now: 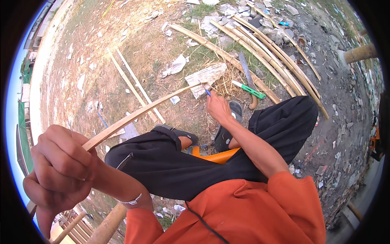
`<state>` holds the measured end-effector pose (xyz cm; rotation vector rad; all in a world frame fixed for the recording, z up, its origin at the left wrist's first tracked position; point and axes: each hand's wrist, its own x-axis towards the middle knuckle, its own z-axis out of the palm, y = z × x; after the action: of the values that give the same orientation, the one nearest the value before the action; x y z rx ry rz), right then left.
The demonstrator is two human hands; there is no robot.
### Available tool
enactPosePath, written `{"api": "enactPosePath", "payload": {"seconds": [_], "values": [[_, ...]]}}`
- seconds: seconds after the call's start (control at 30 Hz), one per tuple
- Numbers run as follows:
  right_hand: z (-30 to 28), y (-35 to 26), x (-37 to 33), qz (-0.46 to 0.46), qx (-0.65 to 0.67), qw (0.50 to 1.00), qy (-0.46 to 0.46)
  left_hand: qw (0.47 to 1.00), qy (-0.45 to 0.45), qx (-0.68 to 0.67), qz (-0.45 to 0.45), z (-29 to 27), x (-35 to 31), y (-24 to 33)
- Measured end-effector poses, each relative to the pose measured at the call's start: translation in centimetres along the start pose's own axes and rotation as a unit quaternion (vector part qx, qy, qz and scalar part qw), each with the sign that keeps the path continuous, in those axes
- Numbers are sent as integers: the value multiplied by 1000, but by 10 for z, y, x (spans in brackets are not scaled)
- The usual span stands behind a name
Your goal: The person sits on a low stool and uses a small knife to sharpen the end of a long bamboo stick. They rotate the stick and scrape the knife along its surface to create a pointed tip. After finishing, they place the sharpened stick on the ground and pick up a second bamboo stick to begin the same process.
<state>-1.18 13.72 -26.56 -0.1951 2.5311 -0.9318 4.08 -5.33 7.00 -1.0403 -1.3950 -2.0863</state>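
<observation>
My left hand [61,166], raised close at the left, is closed around the near end of a long bamboo strip [134,115]. The strip slopes away to the right, and its far end lies over a pale, weathered wood block [206,77] on the ground. My right hand [219,107] is closed on a slim blue tool [208,92] beside that far end. Most of the tool is hidden in the fingers, so its kind is unclear. A green tool with a white end [248,89] and a grey blade with a curved wooden handle [246,71] lie right of the block.
Several long bamboo poles [260,57] lie at the far right. Two thin bamboo strips [136,85] rest on the ground at the left. Orange plastic [219,156] shows between my legs. Scraps and stones litter the ground, and a thick pole [360,53] juts in at the right.
</observation>
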Motion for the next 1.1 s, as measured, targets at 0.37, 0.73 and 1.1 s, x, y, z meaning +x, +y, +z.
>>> {"api": "enactPosePath", "payload": {"seconds": [0.37, 0.73, 1.1], "values": [[8, -10, 6, -27, -5, 1000, -5, 998, 45, 34, -11, -17, -3, 9], [37, 32, 45, -32, -45, 997, 56, 989, 59, 132, 6, -17, -7, 10], [67, 84, 70, 82, -93, 992, 3, 999, 6, 44, -5, 11, 3, -3]]}}
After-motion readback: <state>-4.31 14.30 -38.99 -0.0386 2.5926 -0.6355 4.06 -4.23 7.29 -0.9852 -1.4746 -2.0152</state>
